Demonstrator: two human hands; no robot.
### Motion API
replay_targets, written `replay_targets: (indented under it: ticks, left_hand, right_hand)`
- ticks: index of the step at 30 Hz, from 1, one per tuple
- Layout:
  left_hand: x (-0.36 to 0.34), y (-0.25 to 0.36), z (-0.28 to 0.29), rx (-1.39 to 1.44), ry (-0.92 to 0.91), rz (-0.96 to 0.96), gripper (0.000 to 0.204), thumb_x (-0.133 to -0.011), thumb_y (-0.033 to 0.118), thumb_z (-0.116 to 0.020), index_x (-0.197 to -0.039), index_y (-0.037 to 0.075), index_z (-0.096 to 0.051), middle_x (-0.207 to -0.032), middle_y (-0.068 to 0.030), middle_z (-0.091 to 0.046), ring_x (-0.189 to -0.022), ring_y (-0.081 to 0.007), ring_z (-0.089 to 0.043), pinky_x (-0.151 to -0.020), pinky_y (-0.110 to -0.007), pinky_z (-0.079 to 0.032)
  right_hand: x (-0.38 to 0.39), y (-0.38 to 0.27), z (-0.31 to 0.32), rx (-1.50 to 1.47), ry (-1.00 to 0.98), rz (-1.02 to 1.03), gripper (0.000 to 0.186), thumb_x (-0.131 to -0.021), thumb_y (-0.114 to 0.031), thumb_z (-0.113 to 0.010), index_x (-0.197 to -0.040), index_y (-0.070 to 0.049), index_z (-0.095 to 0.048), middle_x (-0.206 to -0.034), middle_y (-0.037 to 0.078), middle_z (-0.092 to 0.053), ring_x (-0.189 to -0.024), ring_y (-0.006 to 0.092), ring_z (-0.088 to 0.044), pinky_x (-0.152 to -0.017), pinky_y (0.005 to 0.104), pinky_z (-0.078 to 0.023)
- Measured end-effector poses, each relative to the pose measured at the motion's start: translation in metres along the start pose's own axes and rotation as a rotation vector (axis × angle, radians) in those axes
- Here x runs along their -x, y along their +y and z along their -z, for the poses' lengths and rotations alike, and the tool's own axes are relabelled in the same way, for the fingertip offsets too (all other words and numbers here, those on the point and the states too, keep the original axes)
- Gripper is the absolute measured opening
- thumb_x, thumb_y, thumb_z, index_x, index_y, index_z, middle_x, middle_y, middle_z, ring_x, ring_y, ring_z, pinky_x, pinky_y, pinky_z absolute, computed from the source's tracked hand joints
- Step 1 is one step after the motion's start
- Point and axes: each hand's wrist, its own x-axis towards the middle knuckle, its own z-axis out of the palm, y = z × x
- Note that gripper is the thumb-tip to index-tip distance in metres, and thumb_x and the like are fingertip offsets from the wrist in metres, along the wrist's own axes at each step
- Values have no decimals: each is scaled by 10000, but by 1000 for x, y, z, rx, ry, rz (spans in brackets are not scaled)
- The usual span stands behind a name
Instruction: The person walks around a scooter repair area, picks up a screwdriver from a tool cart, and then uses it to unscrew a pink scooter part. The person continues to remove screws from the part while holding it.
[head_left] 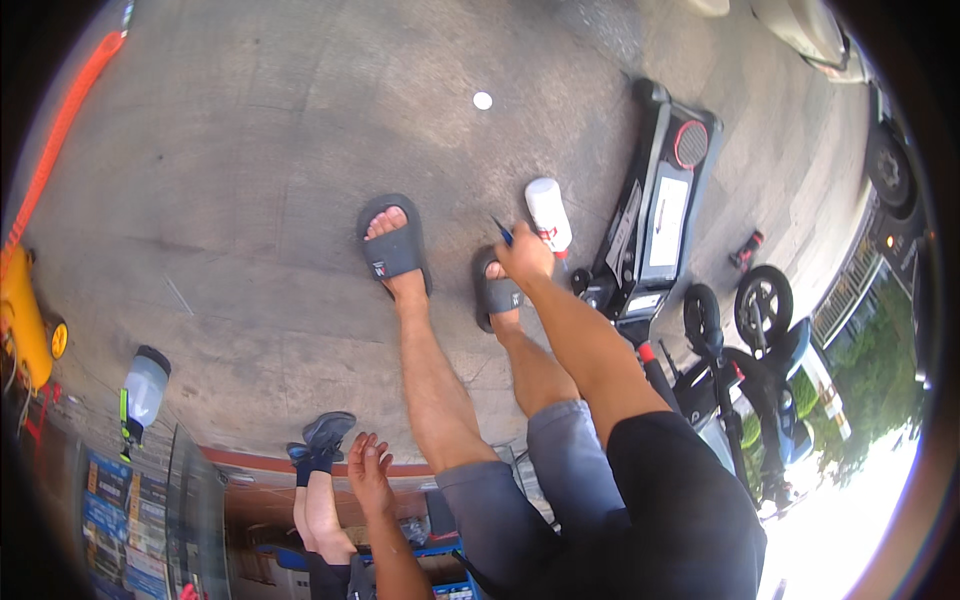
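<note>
My right hand (525, 257) is closed round a slim tool (504, 232) with a blue part and a dark, thin tip pointing away to the left; most of it is hidden in my fist. Just beyond that hand, a white bottle (546, 211) with a red end lies or stands on the floor, which I cannot tell. To its right is a low black floor jack (630, 225) with a round red-rimmed pad. My left hand (371, 478) hangs low at my left side, fingers loosely bent and apart, holding nothing.
A white disc (483, 101) lies on the concrete. Leftward are a clear sprayer bottle (147, 388), a yellow wheeled machine (25, 318) and an orange hose (68, 135). Another person's shoe (329, 436) shows behind me. A scooter (762, 305) and a small red-black tool (746, 250) are right.
</note>
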Motion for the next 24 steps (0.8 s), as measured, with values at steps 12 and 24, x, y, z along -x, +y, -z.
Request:
replay_targets:
  ticks: [12, 24]
  left_hand:
    - [20, 6, -9, 228, 27, -153, 464, -945, 204, -664, -1349, 17, -531, -1307, -150, -600, -1137, -226, -610, -933, -330, -500]
    - [47, 146, 110, 771, 221, -530, 488, -920, 202, -691, -1330, -13, -539, -1287, -200, -612, -1134, -257, -624, -965, -356, -502]
  right_hand:
    - [115, 81, 59, 217, 167, 194, 395, -795, -291, -640, -1097, -44, -705, -1051, 239, -700, -1047, 397, -659, -924, 479, -511]
    - [282, -162, 210, 513, 241, 895, 329, -824, -222, -614, -1089, -46, -696, -955, 239, -696, -947, 418, -661, -836, 471, -524]
